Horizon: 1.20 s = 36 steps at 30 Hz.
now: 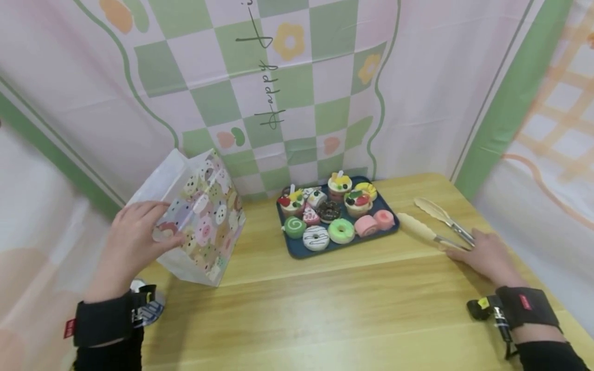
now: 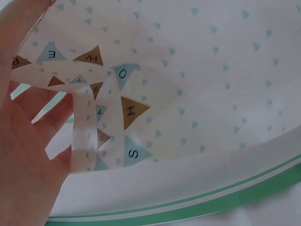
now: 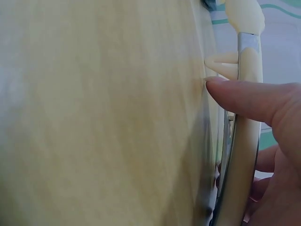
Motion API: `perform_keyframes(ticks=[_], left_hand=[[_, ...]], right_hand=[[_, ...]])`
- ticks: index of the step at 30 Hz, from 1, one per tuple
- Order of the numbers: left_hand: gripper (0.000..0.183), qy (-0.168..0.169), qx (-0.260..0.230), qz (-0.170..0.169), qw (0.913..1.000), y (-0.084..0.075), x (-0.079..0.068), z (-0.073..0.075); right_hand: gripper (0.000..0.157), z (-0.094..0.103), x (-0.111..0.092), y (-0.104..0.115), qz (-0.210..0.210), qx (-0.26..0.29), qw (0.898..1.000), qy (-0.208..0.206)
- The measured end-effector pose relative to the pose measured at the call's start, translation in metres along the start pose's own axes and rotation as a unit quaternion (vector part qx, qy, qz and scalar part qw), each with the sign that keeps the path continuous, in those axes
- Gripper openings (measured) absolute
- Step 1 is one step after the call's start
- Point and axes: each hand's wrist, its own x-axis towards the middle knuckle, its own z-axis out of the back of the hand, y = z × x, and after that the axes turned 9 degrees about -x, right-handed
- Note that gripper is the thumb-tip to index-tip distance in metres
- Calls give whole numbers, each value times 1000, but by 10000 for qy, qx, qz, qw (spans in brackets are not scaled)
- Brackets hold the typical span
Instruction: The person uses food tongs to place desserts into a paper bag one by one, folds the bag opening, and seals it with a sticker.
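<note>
1. My right hand (image 1: 487, 257), at the right of the head frame, pinches the tongs (image 1: 419, 229) with thumb and fingers on opposite sides.
2. The tongs' long axis slants from my grip toward the upper left, and their pale tips are spread apart.
3. The tray (image 1: 294, 249) of small cakes and doughnuts lies right of centre, to the left of the tongs. One tip comes just beside its right rim, near the pink rolls (image 1: 383, 219). My right hand is the nearer one to it.
4. My left hand (image 1: 132, 242), lower left, grips the side of the paper bag (image 1: 209, 216), which stands left of the tray, well apart from it.
5. The right wrist view shows my thumb (image 3: 244, 96) across the tongs and fingers behind, hidden from the head view. The left wrist view shows lettered pennants; I can't tell which panel that is.
</note>
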Motion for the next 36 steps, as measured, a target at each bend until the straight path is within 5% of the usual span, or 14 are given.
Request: perform_keyframes(ticks=[5, 14, 22, 33, 36], left_hand=[[82, 419, 62, 95, 9991, 1, 1, 4], [76, 784, 176, 60, 9967, -1, 4, 11], [58, 302, 139, -577, 9978, -3, 3, 9], [45, -401, -325, -863, 9949, -11, -6, 1], [55, -500, -402, -946, 9934, -12, -7, -2]], right_hand=[[70, 1, 0, 1, 55, 107, 9999, -4], [76, 2, -2, 3, 18, 356, 9993, -132], [63, 1, -8, 5, -152, 506, 9984, -192], [61, 1, -8, 9, -472, 869, 9949, -174], [57, 4, -9, 14, -465, 927, 9945, -120]])
